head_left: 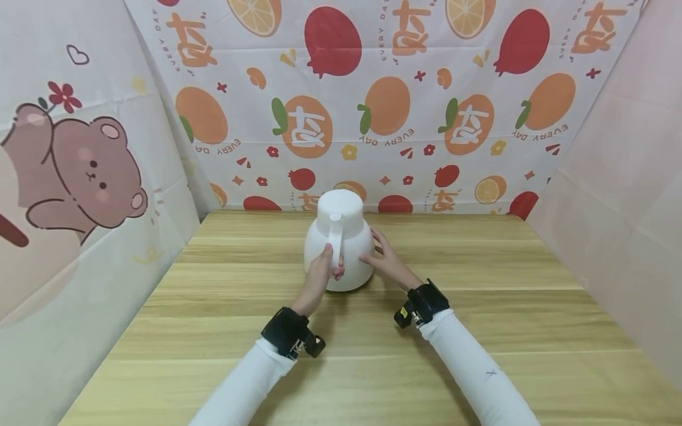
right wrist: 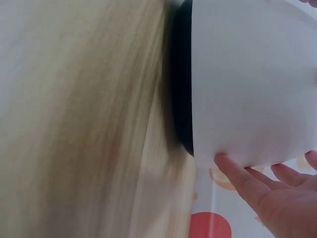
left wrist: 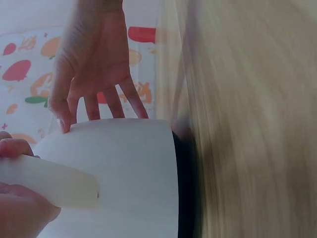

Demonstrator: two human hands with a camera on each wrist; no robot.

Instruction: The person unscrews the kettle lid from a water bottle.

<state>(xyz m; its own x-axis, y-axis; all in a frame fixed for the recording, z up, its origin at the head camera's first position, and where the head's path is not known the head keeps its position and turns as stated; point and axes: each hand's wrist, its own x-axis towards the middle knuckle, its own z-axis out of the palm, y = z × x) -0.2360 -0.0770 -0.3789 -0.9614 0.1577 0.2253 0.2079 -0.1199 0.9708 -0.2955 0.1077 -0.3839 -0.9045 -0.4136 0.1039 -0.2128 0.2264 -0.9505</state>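
A white insulated jug (head_left: 353, 248) stands upright on the wooden table, its handle (head_left: 335, 231) facing me. My left hand (head_left: 318, 275) grips that handle, and the left wrist view shows thumb and fingers wrapped about it. On the jug's right side, my right hand (head_left: 391, 263) rests its spread fingertips against the body. The right wrist view shows those fingers (right wrist: 242, 183) fairly straight along the white wall. A dark base (right wrist: 183, 89) runs under the jug; whether it touches the table fully, I cannot tell.
The pale wood table (head_left: 479, 355) spreads around the jug. A fruit-print cloth (head_left: 341, 148) hangs behind its far edge. To the left hangs a cloth with a bear (head_left: 96, 171), and a plain pale cloth (head_left: 613, 195) hangs on the right.
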